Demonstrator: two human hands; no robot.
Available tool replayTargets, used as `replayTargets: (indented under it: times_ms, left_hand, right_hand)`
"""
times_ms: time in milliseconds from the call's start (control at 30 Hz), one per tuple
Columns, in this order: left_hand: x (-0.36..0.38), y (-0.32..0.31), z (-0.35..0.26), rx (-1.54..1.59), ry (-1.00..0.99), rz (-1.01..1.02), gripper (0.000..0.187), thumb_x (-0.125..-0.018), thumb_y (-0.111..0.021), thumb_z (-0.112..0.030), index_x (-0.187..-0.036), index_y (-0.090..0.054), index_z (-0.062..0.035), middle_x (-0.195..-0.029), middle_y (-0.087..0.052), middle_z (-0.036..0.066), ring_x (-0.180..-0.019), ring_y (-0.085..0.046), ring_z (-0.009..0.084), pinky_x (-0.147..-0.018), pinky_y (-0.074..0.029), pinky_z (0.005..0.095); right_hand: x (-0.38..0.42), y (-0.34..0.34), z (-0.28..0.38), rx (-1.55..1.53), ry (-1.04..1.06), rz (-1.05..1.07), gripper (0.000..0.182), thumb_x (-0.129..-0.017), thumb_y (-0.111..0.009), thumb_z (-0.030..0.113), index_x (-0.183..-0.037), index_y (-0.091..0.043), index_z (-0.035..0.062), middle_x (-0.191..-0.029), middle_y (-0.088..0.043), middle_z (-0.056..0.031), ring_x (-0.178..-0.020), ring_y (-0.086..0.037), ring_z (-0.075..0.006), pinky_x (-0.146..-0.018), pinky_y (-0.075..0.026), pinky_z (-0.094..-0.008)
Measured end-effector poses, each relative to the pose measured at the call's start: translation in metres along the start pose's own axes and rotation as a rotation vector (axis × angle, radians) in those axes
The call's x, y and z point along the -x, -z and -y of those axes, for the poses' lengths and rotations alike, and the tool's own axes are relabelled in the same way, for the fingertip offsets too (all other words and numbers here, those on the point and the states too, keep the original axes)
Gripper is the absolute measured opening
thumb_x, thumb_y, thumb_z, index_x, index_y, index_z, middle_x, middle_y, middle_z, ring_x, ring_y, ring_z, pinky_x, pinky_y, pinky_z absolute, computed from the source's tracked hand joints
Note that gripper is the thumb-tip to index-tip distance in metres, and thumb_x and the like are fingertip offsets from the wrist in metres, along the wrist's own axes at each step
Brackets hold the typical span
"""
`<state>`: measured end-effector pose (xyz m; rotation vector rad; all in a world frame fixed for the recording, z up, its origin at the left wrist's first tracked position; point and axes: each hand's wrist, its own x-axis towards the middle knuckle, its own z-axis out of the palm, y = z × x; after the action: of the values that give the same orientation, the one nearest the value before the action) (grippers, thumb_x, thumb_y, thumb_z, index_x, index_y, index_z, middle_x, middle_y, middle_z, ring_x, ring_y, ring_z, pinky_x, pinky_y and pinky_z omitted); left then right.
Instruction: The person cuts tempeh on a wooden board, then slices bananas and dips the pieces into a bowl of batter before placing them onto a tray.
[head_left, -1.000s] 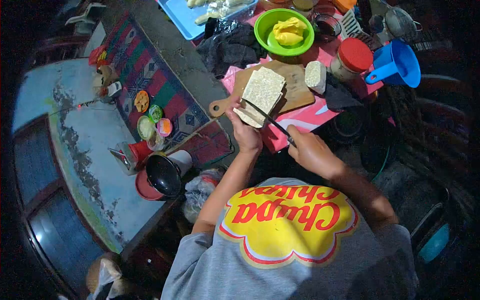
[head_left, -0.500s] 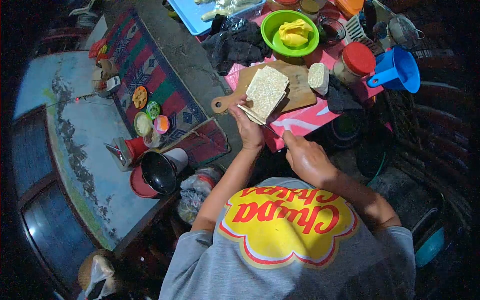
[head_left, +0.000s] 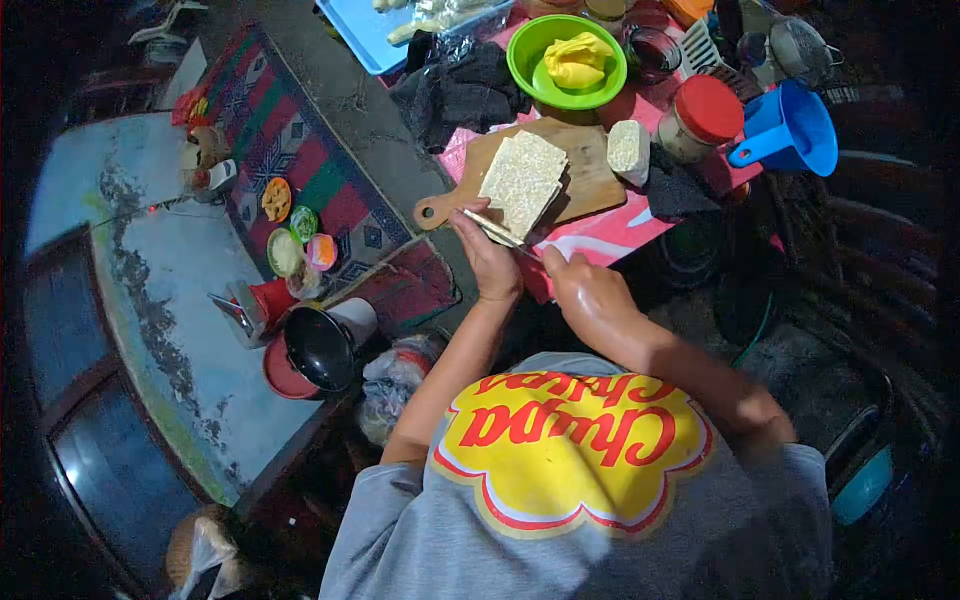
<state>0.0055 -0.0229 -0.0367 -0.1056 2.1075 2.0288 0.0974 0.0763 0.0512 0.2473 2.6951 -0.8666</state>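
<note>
My left hand (head_left: 490,268) is closed on a thin tempeh slice (head_left: 490,228), tilted nearly edge-on at the near side of the wooden cutting board (head_left: 598,190). Just beyond it, a stack of pale tempeh slices (head_left: 524,178) lies on the board. My right hand (head_left: 592,298) is wrapped around a knife (head_left: 532,254); only a narrow bit of the blade shows, close to the held slice. The handle is hidden in the fingers. At the board's right end stands a leftover tempeh block (head_left: 628,150).
A green bowl (head_left: 528,88) with a yellow bundle sits behind the board. To the right are a red-lidded jar (head_left: 706,112), a blue jug (head_left: 800,130) and a dark cloth (head_left: 680,190). A blue tray (head_left: 362,40) lies at the back left; a black pan (head_left: 320,348) is lower left.
The slice in my left hand has tipped more edge-on and stands apart from the stack. My right hand has shifted slightly left with the knife. The whole view has moved a little.
</note>
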Motion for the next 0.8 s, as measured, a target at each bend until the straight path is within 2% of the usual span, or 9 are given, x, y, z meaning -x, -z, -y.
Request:
replayTargets:
  times_ms: [67, 133, 167, 233, 667, 800]
  left_hand:
    - [-0.001, 0.0, 0.002, -0.078, -0.044, -0.019, 0.042, -0.09, -0.014, -0.037, -0.087, -0.04, -0.0046, -0.088, -0.041, 0.009, -0.085, -0.039, 0.0177, -0.082, -0.029, 0.0288]
    - [-0.003, 0.002, 0.009, 0.071, 0.022, -0.027, 0.045, -0.089, -0.018, -0.043, -0.091, -0.044, -0.0068, -0.086, -0.044, 0.005, -0.075, -0.044, 0.0142, -0.071, -0.037, 0.0256]
    - [-0.002, 0.003, 0.012, 0.072, 0.024, -0.027, 0.045, -0.089, -0.018, -0.043, -0.091, -0.044, -0.0068, -0.086, -0.044, 0.005, -0.075, -0.044, 0.0142, -0.071, -0.037, 0.0256]
    - [0.003, -0.002, -0.007, 0.031, 0.024, -0.011, 0.042, -0.089, -0.015, -0.039, -0.089, -0.041, -0.0054, -0.088, -0.042, 0.007, -0.083, -0.04, 0.0168, -0.08, -0.031, 0.0283]
    - [0.002, -0.01, -0.001, 0.232, 0.003, -0.061, 0.038, -0.089, -0.017, -0.038, -0.096, -0.036, -0.0054, -0.097, -0.042, 0.01, -0.09, -0.04, 0.0181, -0.085, -0.031, 0.03]
    - [0.0, -0.008, 0.001, 0.234, -0.025, -0.016, 0.042, -0.089, -0.018, -0.038, -0.109, -0.032, -0.0043, -0.105, -0.039, 0.011, -0.099, -0.039, 0.0194, -0.089, -0.029, 0.0308]
  right_hand:
    - [-0.002, -0.003, 0.0, 0.013, 0.018, -0.032, 0.017, -0.073, -0.042, 0.004, -0.09, -0.039, 0.0004, -0.07, -0.054, -0.0213, -0.06, -0.057, -0.0349, -0.049, -0.047, -0.0406]
    - [0.002, -0.003, -0.003, -0.004, 0.021, -0.029, 0.017, -0.072, -0.043, 0.004, -0.089, -0.04, 0.0006, -0.069, -0.054, -0.0208, -0.059, -0.057, -0.0344, -0.048, -0.047, -0.0401]
    - [0.003, -0.002, -0.004, -0.016, 0.026, -0.027, 0.017, -0.072, -0.044, 0.004, -0.088, -0.04, 0.0009, -0.068, -0.054, -0.0203, -0.059, -0.057, -0.034, -0.048, -0.047, -0.0395]
    - [0.0, -0.004, -0.004, -0.004, 0.02, -0.027, 0.016, -0.072, -0.043, 0.004, -0.087, -0.04, 0.0008, -0.067, -0.054, -0.02, -0.059, -0.057, -0.034, -0.048, -0.047, -0.0396]
    - [0.0, -0.017, -0.007, -0.057, 0.013, -0.001, 0.014, -0.073, -0.042, 0.003, -0.086, -0.04, 0.0002, -0.067, -0.054, -0.0207, -0.058, -0.057, -0.0349, -0.049, -0.046, -0.0422]
    - [-0.005, -0.019, -0.006, -0.093, 0.004, -0.02, 0.014, -0.072, -0.042, 0.003, -0.086, -0.039, 0.0004, -0.066, -0.054, -0.0213, -0.058, -0.057, -0.0358, -0.049, -0.046, -0.0435]
